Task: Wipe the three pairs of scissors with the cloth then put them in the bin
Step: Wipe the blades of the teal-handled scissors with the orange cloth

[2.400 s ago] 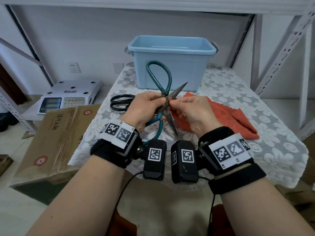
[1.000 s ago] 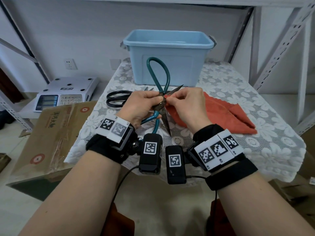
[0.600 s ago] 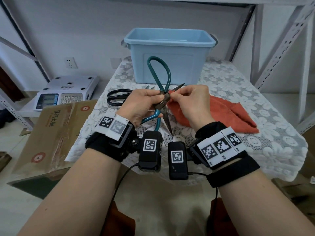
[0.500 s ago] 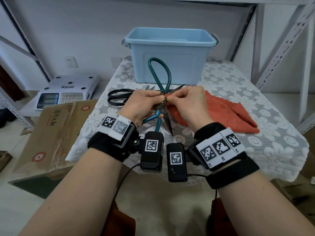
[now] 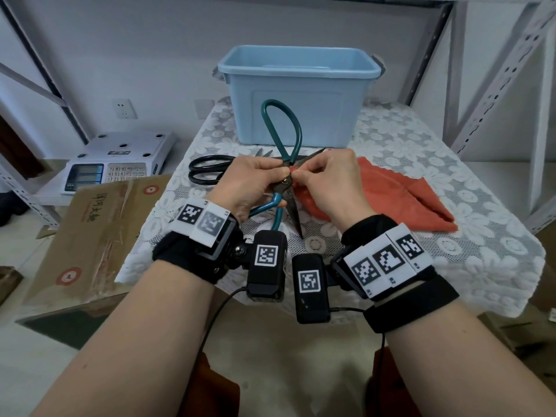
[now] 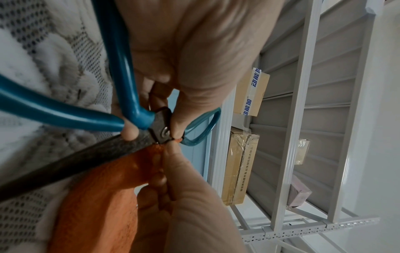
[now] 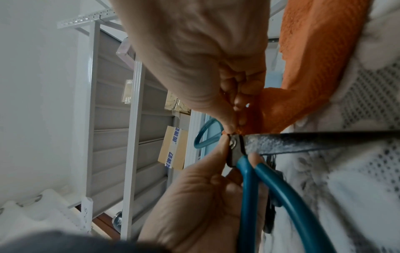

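The left hand [image 5: 252, 183] pinches the teal scissors [image 5: 284, 176] right at the metal screw where the blades cross. The right hand [image 5: 326, 182] pinches a fold of the orange cloth [image 5: 391, 197] against that same spot, at 3 o'clock from the screw. The scissors look hard, heavy and sharp, so the middle or the smooth loops seem the safe places to hold. The cloth is soft and floppy. Both wrists are raised above the bench [image 5: 451, 164], palms turned inward. One blade points down at 6 o'clock. The blue bin [image 5: 298, 94] stands at 12 o'clock; black scissors [image 5: 207, 171] lie at 9 o'clock.
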